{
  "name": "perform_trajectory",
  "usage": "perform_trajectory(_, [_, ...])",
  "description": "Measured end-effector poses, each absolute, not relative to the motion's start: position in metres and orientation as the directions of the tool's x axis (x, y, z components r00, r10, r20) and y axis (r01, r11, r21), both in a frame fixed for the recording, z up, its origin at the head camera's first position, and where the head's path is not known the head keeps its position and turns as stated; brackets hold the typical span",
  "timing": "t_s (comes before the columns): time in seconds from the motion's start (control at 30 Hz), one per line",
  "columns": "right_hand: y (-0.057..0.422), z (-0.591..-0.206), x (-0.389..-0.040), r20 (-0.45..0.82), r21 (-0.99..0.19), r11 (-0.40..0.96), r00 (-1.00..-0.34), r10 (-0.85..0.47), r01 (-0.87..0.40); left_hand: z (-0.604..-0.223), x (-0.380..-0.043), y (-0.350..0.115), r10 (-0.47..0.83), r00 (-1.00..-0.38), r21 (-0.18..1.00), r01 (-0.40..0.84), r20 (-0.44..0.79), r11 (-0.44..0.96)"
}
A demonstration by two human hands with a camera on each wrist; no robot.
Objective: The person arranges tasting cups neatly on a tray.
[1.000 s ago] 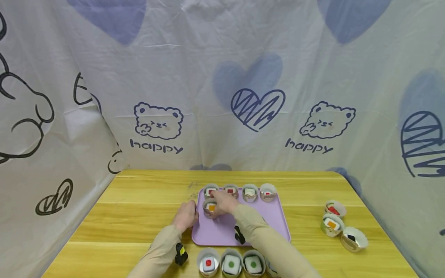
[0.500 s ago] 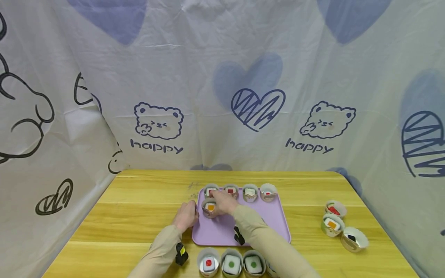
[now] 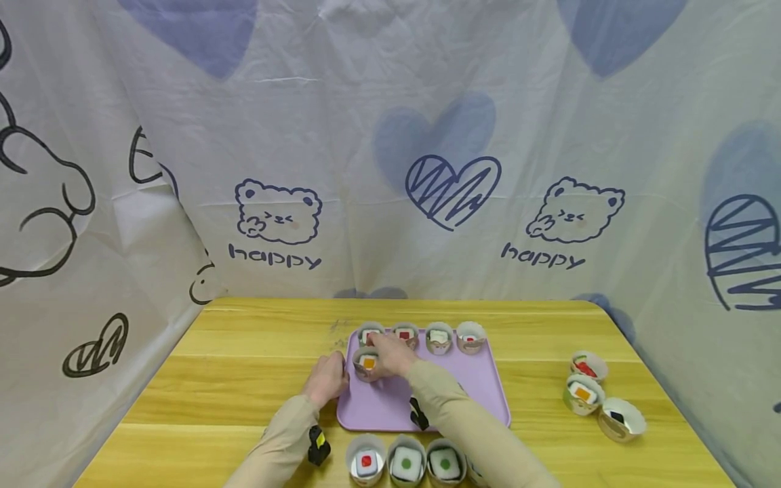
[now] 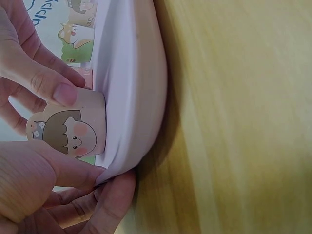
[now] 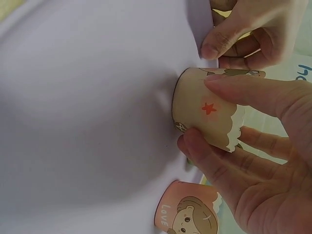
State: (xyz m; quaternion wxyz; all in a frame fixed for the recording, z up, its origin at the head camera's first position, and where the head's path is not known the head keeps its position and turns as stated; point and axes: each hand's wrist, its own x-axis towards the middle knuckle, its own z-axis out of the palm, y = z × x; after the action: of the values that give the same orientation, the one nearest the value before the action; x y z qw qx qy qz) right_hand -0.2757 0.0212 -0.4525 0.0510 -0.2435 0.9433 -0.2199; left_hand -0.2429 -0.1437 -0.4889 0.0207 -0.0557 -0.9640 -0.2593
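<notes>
My left hand [image 3: 327, 377] pinches the left edge of the lilac tray [image 3: 478, 383] between thumb and fingers. On that tray, near its left edge, my right hand [image 3: 392, 356] grips a beige paper cup [image 5: 212, 109] with a cartoon girl and a red star. A white piece with an orange top [image 3: 367, 364] sits in this cup. Just behind it, a cup [image 3: 363, 329] with a red-topped piece is partly covered by the right fingers. More filled cups, among them one with a pale piece [image 3: 438, 339], line the tray's far edge.
In front of the tray stands a row of filled cups, including a green-dotted one [image 3: 406, 463]; my right sleeve partly covers the last. A group of three cups, one with a black-topped piece [image 3: 621, 421], stands at the table's right. A printed cloth [image 3: 366, 224] hangs behind.
The cup in my right hand has shifted very slightly left on the tray. My left hand stays in place at the tray's edge.
</notes>
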Motion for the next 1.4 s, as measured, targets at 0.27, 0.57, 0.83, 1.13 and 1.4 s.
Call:
perform_trajectory(0.27, [0.022, -0.454, -0.276, 0.030, -0.434, 0.779, -0.871, -0.490, -0.453, -0.488, -0.243, -0.144, 0.096, -0.995, 0.508, 0.103, 0.040, 0.855])
perform_trajectory(0.57, [0.023, -0.456, -0.276, 0.024, -0.442, 0.772, -0.866, -0.499, -0.457, -0.489, -0.244, -0.144, 0.091, -0.996, 0.510, 0.092, 0.027, 0.855])
perform_trajectory(0.83, [0.031, -0.450, -0.271, -0.023, -0.494, 0.747, -0.853, -0.522, -0.445, -0.490, -0.245, -0.144, 0.088, -0.996, 0.509, 0.090, 0.028, 0.856])
perform_trajectory(1.13, [0.058, -0.430, -0.259, -0.065, -0.587, 0.694, -0.831, -0.553, -0.416, -0.490, -0.245, -0.143, 0.079, -0.997, 0.533, 0.081, 0.026, 0.842])
perform_trajectory(1.4, [0.100, -0.420, -0.246, -0.015, -0.631, 0.677, -0.866, -0.500, -0.379, -0.490, -0.244, -0.143, 0.076, -0.997, 0.523, 0.079, 0.028, 0.849])
